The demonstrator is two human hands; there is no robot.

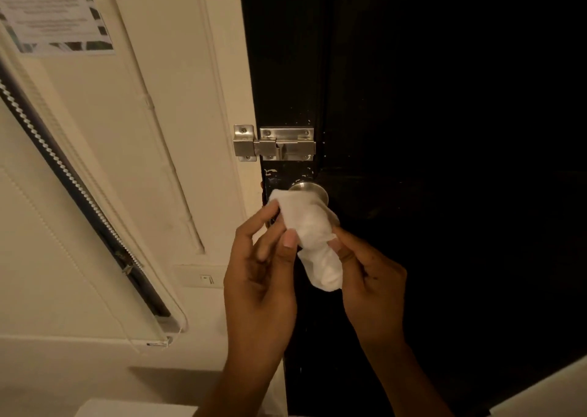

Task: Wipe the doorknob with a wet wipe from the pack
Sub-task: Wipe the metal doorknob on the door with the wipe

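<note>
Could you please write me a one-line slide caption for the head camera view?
Both hands, left and right, hold a white wet wipe against a metal doorknob on a black door.

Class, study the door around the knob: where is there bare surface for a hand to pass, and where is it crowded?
Free: the black door right of the doorknob, and the cream frame left of the slide bolt. Crowded: the narrow strip between bolt and knob, and just below the knob, where the left hand and right hand hold the wet wipe.
</note>
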